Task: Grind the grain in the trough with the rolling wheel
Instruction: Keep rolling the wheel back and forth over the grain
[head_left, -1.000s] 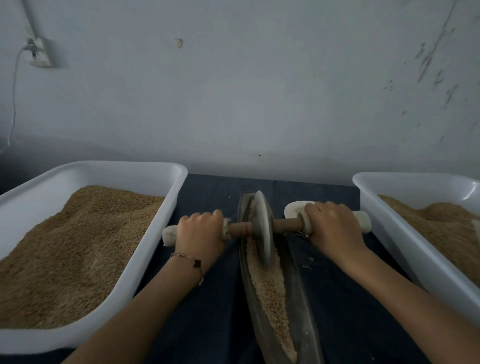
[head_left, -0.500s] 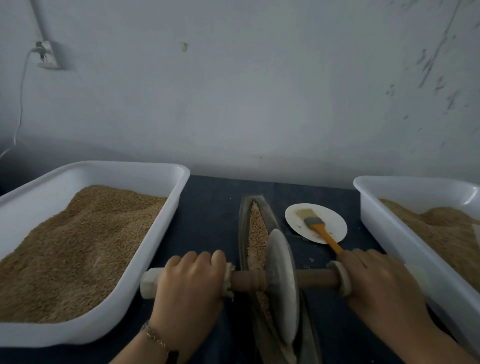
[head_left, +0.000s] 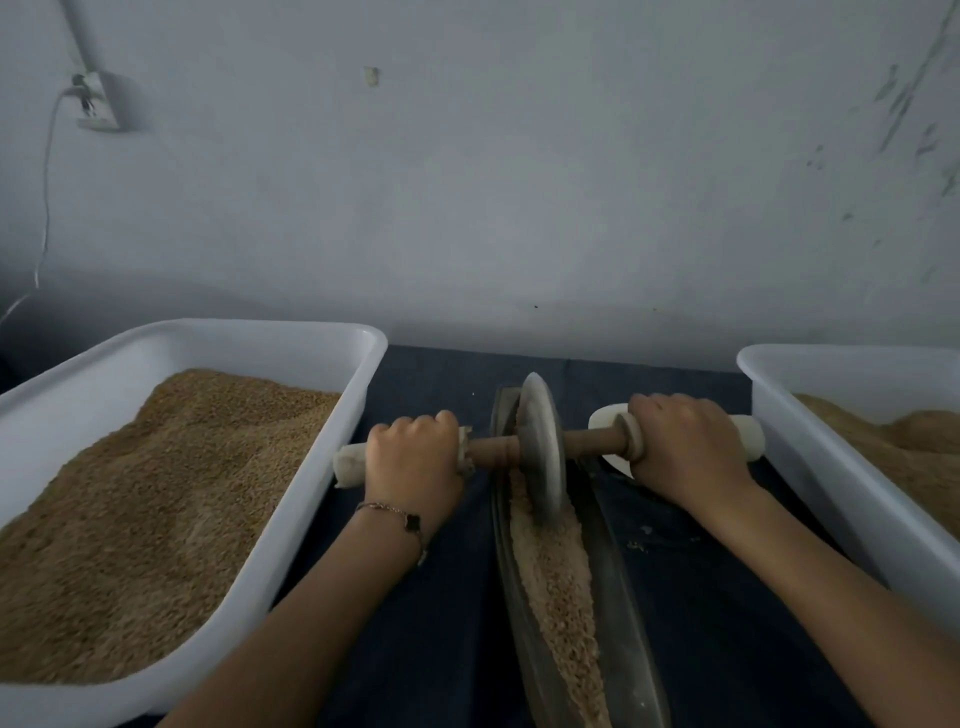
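A narrow boat-shaped metal trough (head_left: 623, 613) runs away from me down the middle of the dark cloth, with a strip of pale crushed grain (head_left: 556, 582) along its bottom. The grey rolling wheel (head_left: 543, 447) stands on edge in the far half of the trough, on a wooden axle (head_left: 493, 451). My left hand (head_left: 415, 462) grips the left handle and my right hand (head_left: 685, 447) grips the right handle, both with fingers curled over the top.
A large white tub (head_left: 291, 519) heaped with brown grain stands at the left, and a second white tub (head_left: 831, 467) with grain at the right. A white plate (head_left: 605, 415) peeks out behind the axle. A wall with a socket (head_left: 96, 101) rises behind the table.
The wheel was pulled near me half a second ago; now it has rolled back to the far part of the trough with both hands still on the handles, hiding most of the plate and brush.
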